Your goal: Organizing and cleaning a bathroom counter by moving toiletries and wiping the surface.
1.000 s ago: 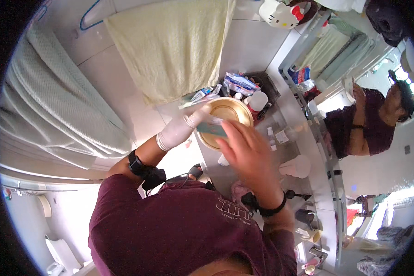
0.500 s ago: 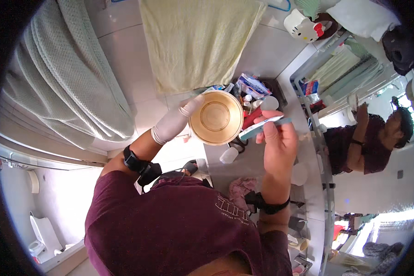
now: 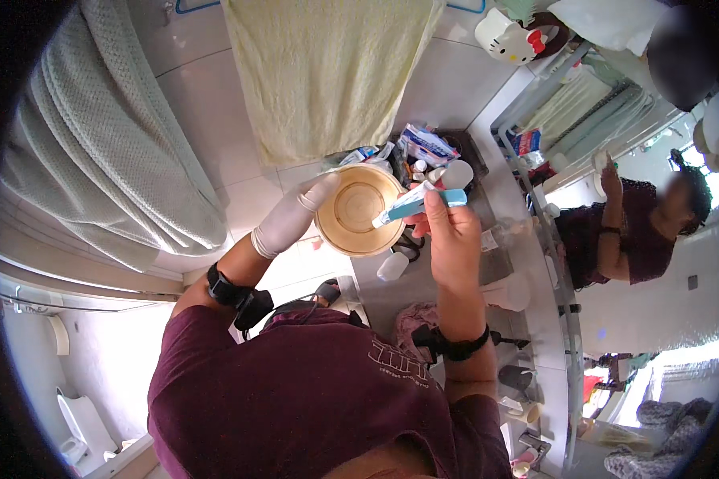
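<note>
My left hand (image 3: 289, 217), in a white glove, grips the left rim of a round beige bowl (image 3: 351, 242), thumb on the rim and the other fingers hidden. The bowl's inside faces up, with ringed marks at its bottom. My bare right hand (image 3: 455, 243) pinches a flat light-blue and white squeeze tube (image 3: 411, 207). The white tip of the tube reaches over the right part of the bowl. Whether it touches the bowl or anything is coming out of it, I cannot tell.
Past the bowl, a counter corner carries several tubes and small bottles beside a blue and white package (image 3: 429, 145). A pale yellow towel (image 3: 327, 80) hangs ahead, a grey-green one (image 3: 112, 136) at the left. Along the right runs a mirror (image 3: 607, 231). Pink cloth (image 3: 414, 326) lies near my right forearm.
My right hand has moved left, bringing the tube's white tip from beside the bowl to over it. The bowl and my left hand have shifted slightly left in the view.
</note>
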